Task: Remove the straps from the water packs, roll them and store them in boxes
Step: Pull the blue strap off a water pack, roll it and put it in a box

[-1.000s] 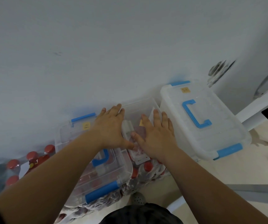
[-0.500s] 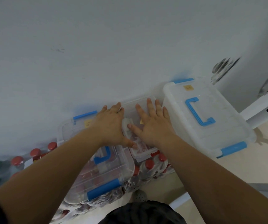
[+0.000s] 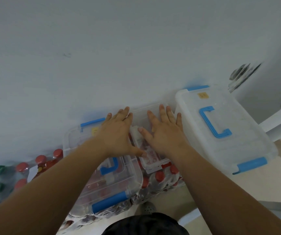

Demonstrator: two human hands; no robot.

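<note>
Left hand: my left hand (image 3: 117,131) lies flat, fingers spread, gripping nothing, on the small clear box (image 3: 150,155) at mid-frame.
Right hand: my right hand (image 3: 166,133) presses flat beside it on the same lid, fingers apart.
Small clear box: sits on the red-capped water packs (image 3: 160,182) against the wall (image 3: 119,48).
Boxes: a blue-handled clear box (image 3: 105,187) lower left; a bigger white one (image 3: 221,131) right.
Labels: a yellow sticker (image 3: 202,95) on the white lid, writing unreadable.
Straps: I cannot tell where they are.
</note>
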